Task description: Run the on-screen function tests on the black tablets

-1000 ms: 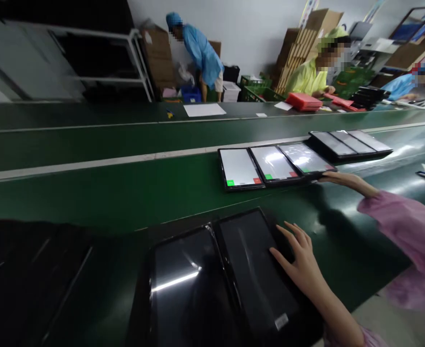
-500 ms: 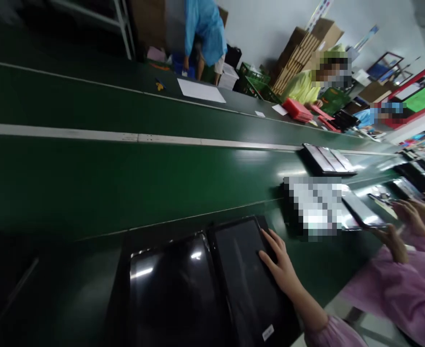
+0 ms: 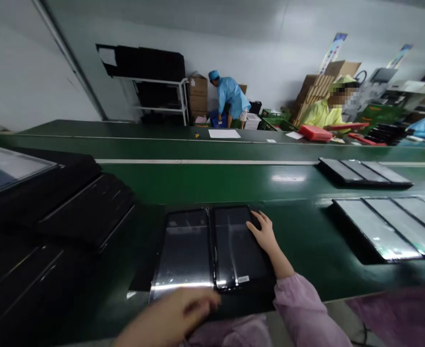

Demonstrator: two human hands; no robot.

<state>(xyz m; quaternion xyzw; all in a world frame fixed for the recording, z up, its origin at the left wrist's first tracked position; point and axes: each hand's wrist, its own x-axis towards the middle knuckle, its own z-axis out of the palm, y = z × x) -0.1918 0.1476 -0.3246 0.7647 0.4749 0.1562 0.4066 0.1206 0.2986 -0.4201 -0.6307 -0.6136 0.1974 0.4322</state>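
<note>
Two dark, glossy flat screen panels lie side by side on a black sheet (image 3: 143, 272) before me. The left panel (image 3: 187, 250) catches a bright reflection along its near edge. The right panel (image 3: 234, 246) has a small white label near its lower corner. My right hand (image 3: 265, 233) rests at the right panel's far right edge, thumb on the surface and fingers spread apart. Low in the view, my left hand (image 3: 176, 308) hovers over the near edge of the left panel. Motion blurs it, so its finger grip and any contact are unclear.
Dark panels in black trays (image 3: 86, 207) are stacked at left. Two trays of screens, one nearer (image 3: 389, 226) and one farther (image 3: 364, 172), stand at right on the green bench (image 3: 147, 180). Across it are a person in yellow (image 3: 319, 113), another in blue (image 3: 230, 96), and red sheets (image 3: 315, 132).
My view has levelled and swung left, bringing the stacked trays in. My left hand has come into view at the bottom. The right hand stays at the right panel's edge.
</note>
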